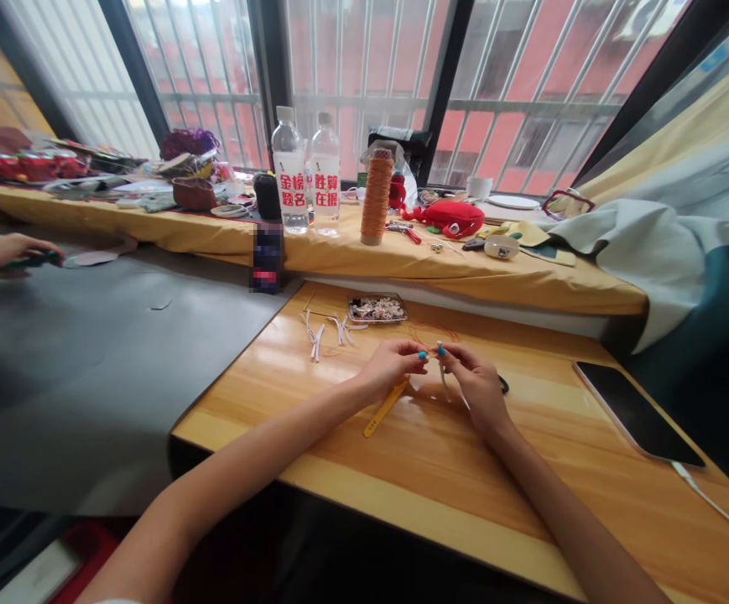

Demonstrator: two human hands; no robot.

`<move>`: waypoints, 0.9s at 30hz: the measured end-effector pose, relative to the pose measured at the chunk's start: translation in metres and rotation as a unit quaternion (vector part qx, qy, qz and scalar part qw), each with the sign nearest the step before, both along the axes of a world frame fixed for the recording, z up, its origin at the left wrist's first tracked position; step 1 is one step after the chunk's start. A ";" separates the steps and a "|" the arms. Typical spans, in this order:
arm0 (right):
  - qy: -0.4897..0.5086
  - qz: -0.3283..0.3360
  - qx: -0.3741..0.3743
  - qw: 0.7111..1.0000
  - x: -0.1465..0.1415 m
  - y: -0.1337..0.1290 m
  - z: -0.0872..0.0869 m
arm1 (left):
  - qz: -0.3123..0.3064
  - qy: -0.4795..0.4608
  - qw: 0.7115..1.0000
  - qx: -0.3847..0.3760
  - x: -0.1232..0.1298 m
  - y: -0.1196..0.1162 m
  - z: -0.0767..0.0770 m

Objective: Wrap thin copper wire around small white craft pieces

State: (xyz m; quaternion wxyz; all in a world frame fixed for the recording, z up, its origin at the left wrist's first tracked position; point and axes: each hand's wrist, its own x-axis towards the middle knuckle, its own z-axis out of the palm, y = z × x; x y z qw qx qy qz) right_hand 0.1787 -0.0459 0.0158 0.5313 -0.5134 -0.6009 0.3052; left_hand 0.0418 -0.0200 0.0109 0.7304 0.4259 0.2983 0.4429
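Observation:
Above the wooden table (314,419), my left hand (394,367) pinches orange thread (424,344), with a yellow strip (386,409) lying under its fingers. My right hand (474,382) is closed close beside it, pinching a thin white strip (444,382) that hangs down from the fingertips. The fingertips of both hands nearly touch. Part of a black object (503,384) shows behind my right hand. More white strips (317,342) lie to the left, next to a clear tray (377,309) of small mixed pieces.
A phone (641,411) with a white cable lies at the right. Behind, a cloth-covered ledge (465,268) holds two bottles (289,172), an orange thread spool (377,197) and a red plush item (452,218). Another person's hand (15,252) holds something dark over the grey mat (106,361).

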 end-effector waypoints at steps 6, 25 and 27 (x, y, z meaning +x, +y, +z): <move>0.040 0.007 -0.018 0.999 -0.001 0.000 -0.001 | -0.013 -0.019 1.000 -0.008 0.002 0.000 0.000; 0.247 0.091 -0.123 0.957 -0.004 -0.003 0.003 | -0.084 -0.090 0.992 0.011 0.001 -0.001 0.000; 0.260 0.098 -0.127 0.952 -0.004 -0.003 0.003 | -0.090 -0.103 0.991 0.011 0.001 -0.003 0.003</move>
